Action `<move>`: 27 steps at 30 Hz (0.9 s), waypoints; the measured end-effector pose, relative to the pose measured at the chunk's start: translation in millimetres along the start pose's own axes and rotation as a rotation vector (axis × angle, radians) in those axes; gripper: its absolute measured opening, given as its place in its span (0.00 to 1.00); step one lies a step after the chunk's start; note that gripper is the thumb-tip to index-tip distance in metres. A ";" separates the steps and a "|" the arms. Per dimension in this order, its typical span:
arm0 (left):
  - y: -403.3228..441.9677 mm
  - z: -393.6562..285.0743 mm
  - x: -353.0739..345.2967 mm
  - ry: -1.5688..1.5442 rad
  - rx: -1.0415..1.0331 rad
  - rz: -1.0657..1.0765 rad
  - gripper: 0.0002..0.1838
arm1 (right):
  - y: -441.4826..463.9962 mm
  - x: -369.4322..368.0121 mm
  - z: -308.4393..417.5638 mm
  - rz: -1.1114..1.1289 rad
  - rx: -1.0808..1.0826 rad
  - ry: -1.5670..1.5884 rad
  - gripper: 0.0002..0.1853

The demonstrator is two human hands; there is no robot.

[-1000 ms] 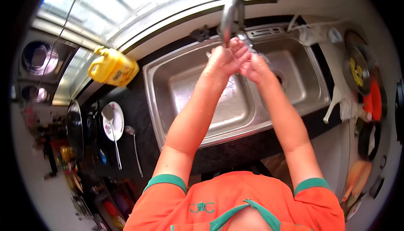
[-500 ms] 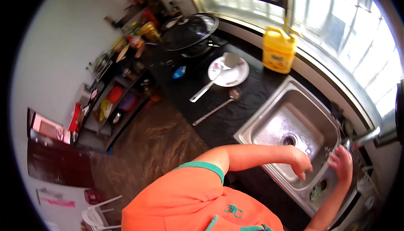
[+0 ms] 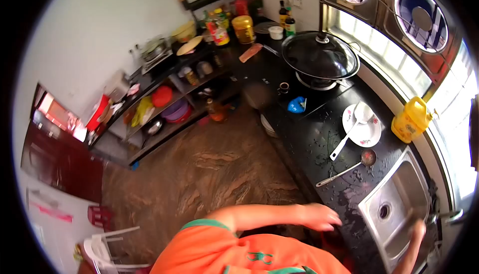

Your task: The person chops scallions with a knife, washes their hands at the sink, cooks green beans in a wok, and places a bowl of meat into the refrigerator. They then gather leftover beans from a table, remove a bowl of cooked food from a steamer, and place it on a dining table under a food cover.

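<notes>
My left hand is over the counter's front edge, left of the sink. Its fingers look loosely stretched out, a little blurred, with nothing in them. My right hand hangs above the right part of the steel sink, close to the faucet. Motion smears its fingers, but they seem spread and I see nothing held. Left of the sink lies a ladle on the wet counter. Beyond it, a white-handled spatula rests across a flowered plate.
A yellow jug stands by the window. Farther back are a lidded wok on a stove and a blue packet. Shelves with pots and bowls line the left wall. A white chair is at lower left.
My view has turned left, so the sink and plate now appear farther right. My left hand has moved away from above the sink to the counter's edge. My right hand stays near the faucet.
</notes>
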State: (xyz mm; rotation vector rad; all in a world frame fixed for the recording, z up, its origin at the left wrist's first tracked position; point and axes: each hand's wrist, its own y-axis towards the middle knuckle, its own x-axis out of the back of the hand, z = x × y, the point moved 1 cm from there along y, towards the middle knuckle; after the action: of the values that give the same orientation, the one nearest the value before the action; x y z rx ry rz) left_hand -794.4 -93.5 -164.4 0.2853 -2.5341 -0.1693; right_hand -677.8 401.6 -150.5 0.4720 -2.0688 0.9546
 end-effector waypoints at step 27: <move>-615.4 106.9 361.3 0.236 1.624 -1.092 0.21 | 75.3 562.6 609.7 -0.492 0.494 0.484 0.16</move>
State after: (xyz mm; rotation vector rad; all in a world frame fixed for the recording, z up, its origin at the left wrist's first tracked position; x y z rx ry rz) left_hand -1044.9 -770.1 -171.5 2.0155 -1.4060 1.4183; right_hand -1379.1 -17.8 11.9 0.8611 -1.1977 1.1328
